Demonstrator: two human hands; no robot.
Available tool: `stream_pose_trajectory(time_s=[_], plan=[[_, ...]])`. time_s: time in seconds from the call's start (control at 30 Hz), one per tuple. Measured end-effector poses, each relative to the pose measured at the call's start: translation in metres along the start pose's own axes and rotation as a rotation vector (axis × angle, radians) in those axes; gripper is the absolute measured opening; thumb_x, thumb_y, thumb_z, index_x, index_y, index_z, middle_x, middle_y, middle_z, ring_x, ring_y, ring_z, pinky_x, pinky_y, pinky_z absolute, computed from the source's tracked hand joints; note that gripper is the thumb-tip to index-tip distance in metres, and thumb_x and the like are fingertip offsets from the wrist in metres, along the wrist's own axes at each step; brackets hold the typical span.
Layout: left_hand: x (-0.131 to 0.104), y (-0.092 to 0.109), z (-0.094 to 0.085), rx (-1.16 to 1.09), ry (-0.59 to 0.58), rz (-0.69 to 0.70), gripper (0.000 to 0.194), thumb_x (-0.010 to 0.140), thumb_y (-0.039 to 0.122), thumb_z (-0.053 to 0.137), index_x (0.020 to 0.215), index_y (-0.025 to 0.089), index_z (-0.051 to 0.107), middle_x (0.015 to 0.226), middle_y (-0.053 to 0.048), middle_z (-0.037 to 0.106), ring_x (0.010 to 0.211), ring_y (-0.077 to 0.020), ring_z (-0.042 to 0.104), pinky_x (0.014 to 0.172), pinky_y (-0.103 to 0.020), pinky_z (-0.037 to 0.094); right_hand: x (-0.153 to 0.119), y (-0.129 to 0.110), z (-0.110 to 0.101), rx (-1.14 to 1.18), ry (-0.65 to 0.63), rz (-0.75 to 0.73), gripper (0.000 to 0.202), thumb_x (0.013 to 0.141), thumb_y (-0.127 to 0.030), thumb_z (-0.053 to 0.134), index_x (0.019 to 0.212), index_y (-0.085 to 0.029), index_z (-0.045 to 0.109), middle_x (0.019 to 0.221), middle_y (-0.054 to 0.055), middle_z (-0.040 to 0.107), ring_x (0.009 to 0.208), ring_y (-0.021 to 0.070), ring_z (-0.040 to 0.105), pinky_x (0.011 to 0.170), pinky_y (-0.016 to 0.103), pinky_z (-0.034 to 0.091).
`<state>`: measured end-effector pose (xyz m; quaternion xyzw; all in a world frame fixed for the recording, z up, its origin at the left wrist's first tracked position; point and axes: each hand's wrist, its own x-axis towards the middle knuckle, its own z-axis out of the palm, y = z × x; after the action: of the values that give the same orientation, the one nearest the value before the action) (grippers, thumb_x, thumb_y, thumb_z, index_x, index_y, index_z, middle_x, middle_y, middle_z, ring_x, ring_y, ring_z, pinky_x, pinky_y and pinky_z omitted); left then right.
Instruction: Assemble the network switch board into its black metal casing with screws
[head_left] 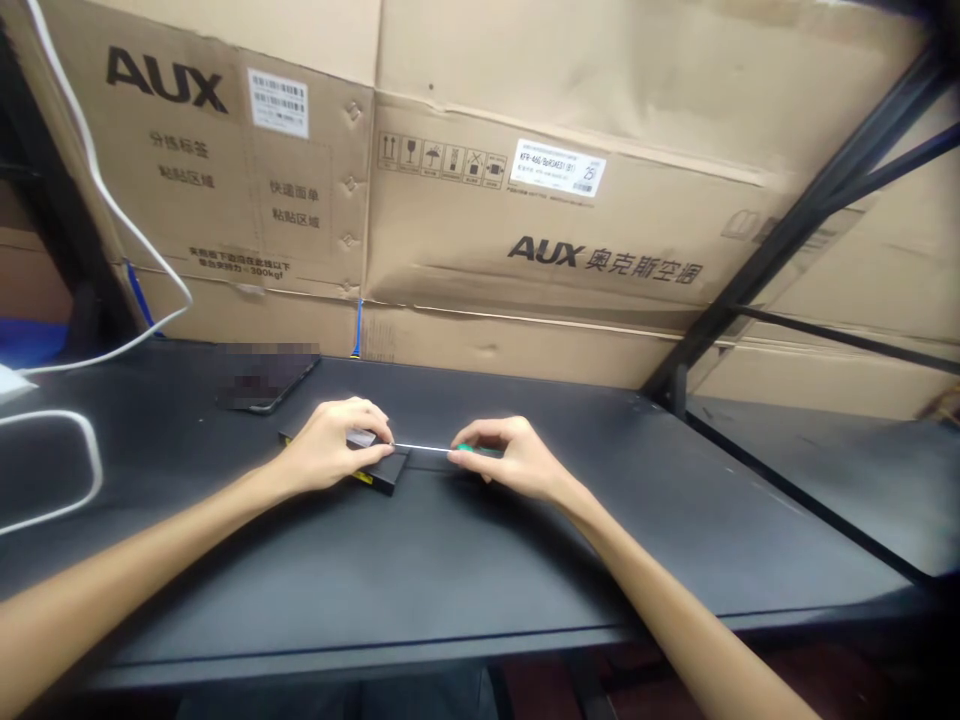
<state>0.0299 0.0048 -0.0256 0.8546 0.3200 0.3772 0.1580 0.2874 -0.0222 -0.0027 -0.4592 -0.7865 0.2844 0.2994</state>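
My right hand [514, 460] is closed around the green handle of a screwdriver [424, 447], whose thin metal shaft points left. At the far end of the shaft, my left hand [334, 440] pinches the tip between thumb and fingers. Anything smaller held there is too small to make out. Beneath my left hand a flat black case [390, 475] with yellow marks lies on the table, largely covered by the hand. A pale piece [361, 438] shows between the left fingers and the case; its kind is unclear.
Behind the case, a dark flat device [266, 378], partly blurred out, rests on the black tabletop [450, 580]. White cables [94, 450] run along the left. Large cardboard sheets [450, 230] stand at the back, and a black metal frame [787, 220] slants across the right.
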Motion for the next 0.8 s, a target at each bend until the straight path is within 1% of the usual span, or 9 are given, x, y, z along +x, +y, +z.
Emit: stream_pose_trajectory(time_s=[0.2,0.5,0.7,0.8], plan=[[-0.0011,-0.0007,0.0005,0.027,-0.003,0.011,0.012,0.080,0.024,0.064,0.073,0.019,0.071,0.082,-0.003,0.069,0.084,-0.0181,0.064,0.076,-0.027,0.048,0.0003,-0.0003,0.0002,-0.032,0.008,-0.019,0.025,0.077,-0.040,0.066,0.077,-0.015,0.069,0.070,0.002,0.065,0.053,0.0100,0.054,0.052,0.023,0.045],[-0.0020,-0.0018,0.0010,0.053,-0.013,0.044,0.014,0.082,0.025,0.064,0.077,0.020,0.075,0.083,-0.004,0.070,0.081,-0.0175,0.064,0.076,-0.027,0.047,-0.0018,-0.0011,-0.0017,-0.055,0.002,-0.031,0.026,0.078,-0.040,0.066,0.077,-0.014,0.069,0.067,0.002,0.064,0.054,0.0104,0.054,0.054,0.023,0.045],[-0.0019,-0.0005,0.0006,0.063,-0.025,0.040,0.014,0.083,0.026,0.063,0.079,0.020,0.075,0.085,-0.004,0.070,0.083,-0.0183,0.064,0.078,-0.029,0.048,-0.0007,-0.0004,-0.0028,-0.090,0.012,-0.058,0.025,0.077,-0.040,0.067,0.077,-0.015,0.071,0.069,0.003,0.066,0.061,0.0132,0.058,0.060,0.024,0.047],[-0.0019,-0.0007,0.0008,0.053,-0.024,0.046,0.015,0.083,0.027,0.063,0.079,0.021,0.076,0.086,-0.005,0.070,0.084,-0.0187,0.064,0.078,-0.029,0.048,-0.0009,0.0005,-0.0017,-0.057,0.000,-0.029,0.026,0.076,-0.041,0.068,0.078,-0.015,0.071,0.069,0.003,0.067,0.060,0.0130,0.058,0.057,0.024,0.047]])
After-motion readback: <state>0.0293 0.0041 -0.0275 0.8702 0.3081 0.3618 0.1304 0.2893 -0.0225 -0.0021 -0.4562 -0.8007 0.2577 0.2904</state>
